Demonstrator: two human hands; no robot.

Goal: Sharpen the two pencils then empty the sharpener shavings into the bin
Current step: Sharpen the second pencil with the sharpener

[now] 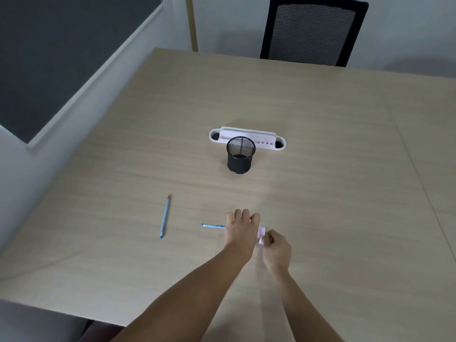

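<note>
- Left hand [240, 229] curled around a blue pencil [213, 226], back of the hand up; the pencil's capped end sticks out toward the table's left edge, the rest hidden under the hand.
- Right hand [276, 249] just beside the left, fingers curled in a pinch on a small pink-and-white sharpener [261, 233]; only a sliver of the sharpener shows between the two hands.
- Pencil tip not visible; cannot tell how far it sits inside the sharpener.
- Both hands over the near-middle part of the table [345, 193], forearms coming in from the near edge.
- Second blue pencil [164, 217] lies flat on the table, well left of the hands, untouched; red pointed tip toward the far edge, other end toward the near edge, slightly tilted.
- Black mesh bin [240, 155] stands upright around table centre, well beyond the hands toward the far edge; inside looks dark, contents cannot be made out.
- White and pink tray-like holder [269, 139] right behind the bin, long side running left to right, partly hidden by the bin's rim.
- Black mesh-back chair [313, 33] at the table's far edge.
- Dark panel with a pale frame [49, 58] on the wall past the table's left edge.
</note>
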